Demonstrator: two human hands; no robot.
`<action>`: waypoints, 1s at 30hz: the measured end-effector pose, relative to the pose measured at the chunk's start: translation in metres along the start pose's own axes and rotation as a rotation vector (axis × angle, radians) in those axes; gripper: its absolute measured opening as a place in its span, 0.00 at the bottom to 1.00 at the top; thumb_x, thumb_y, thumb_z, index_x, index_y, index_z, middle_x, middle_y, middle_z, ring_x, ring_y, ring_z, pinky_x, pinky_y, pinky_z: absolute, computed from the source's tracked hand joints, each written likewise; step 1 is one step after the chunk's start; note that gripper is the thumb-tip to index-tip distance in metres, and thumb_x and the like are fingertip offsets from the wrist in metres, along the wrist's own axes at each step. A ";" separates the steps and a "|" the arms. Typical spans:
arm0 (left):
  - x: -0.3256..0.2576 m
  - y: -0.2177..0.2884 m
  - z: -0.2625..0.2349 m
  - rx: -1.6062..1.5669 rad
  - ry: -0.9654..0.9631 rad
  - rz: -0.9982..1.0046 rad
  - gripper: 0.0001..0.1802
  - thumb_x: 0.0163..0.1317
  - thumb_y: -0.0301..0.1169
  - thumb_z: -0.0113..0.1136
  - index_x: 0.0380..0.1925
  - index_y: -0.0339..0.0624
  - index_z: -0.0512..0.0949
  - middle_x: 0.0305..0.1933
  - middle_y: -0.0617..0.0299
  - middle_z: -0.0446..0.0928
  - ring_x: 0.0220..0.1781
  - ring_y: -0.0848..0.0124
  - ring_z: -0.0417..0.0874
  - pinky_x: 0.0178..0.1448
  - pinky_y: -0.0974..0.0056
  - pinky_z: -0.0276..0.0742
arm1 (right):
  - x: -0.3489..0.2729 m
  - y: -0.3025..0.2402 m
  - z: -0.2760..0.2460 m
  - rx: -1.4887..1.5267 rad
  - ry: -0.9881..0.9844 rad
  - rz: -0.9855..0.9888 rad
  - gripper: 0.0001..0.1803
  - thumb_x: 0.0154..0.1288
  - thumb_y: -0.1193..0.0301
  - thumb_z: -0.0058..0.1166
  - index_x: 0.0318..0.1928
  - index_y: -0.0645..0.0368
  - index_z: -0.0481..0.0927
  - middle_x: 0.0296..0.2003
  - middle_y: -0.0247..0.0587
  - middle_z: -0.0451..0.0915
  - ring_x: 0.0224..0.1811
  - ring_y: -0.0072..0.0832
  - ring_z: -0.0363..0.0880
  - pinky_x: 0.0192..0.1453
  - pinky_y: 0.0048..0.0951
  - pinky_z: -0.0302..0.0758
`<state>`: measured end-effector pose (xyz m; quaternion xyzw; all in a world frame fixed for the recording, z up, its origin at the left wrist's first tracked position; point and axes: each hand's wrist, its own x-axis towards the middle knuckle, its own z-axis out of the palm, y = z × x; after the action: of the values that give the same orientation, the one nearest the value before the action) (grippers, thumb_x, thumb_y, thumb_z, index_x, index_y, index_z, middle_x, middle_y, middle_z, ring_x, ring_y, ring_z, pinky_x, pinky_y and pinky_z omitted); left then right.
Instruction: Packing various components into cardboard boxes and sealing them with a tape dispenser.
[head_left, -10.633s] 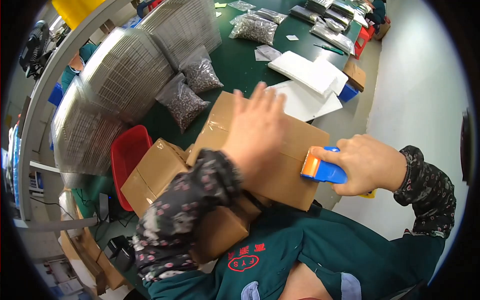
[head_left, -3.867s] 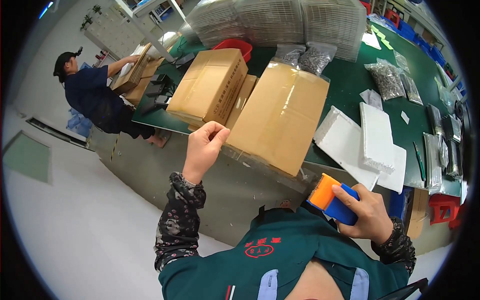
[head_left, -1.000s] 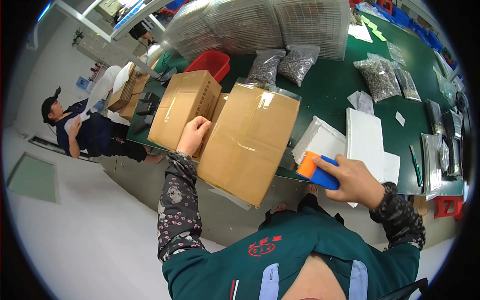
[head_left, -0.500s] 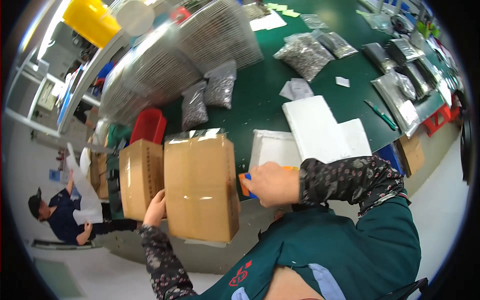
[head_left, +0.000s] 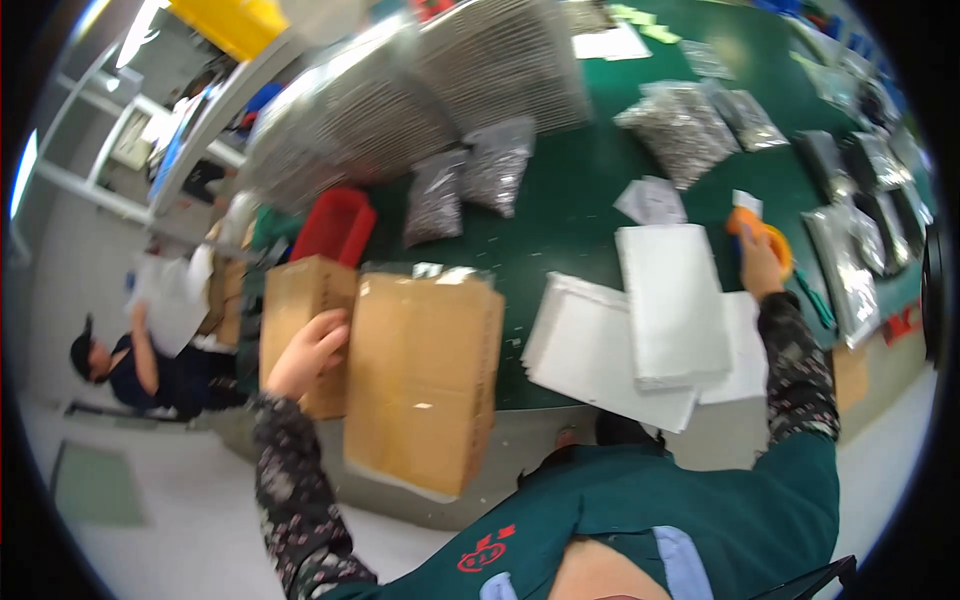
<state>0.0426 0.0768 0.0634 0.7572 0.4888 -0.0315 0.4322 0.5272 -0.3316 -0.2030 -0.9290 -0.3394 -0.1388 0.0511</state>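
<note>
My left hand is in front of the smaller cardboard box, its curled fingers at the gap beside the larger taped cardboard box. Whatever lies between those fingers is hidden. The larger box stands at the table's near edge, its front face towards me. Over on the right, my right hand is closed around an orange tape dispenser, low over the green table. White flat packets and white sheets lie between my hands. A green-handled cutter is just right of my right hand.
Stacked clear plastic trays and a red bin stand behind the boxes. Bags of small parts and dark wrapped packs lie on the table. Another person holds a white sheet at the left.
My right hand has moved from beside the larger box to the far right with the tape dispenser. My left hand has shifted up along the gap between the boxes. The view has turned slightly.
</note>
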 end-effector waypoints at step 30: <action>0.077 0.021 0.048 -0.474 0.130 0.089 0.04 0.56 0.27 0.52 0.30 0.41 0.76 0.31 0.67 0.76 0.36 0.78 0.74 0.44 0.72 0.68 | 0.004 -0.397 -0.139 1.906 -0.651 0.147 0.16 0.64 0.66 0.44 0.41 0.67 0.78 0.34 0.37 0.79 0.35 0.18 0.73 0.40 0.18 0.68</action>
<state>0.1164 0.0961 0.0104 0.6560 0.4754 0.1518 0.5663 0.2434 -0.0523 -0.0683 -0.5124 -0.2483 0.4540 0.6854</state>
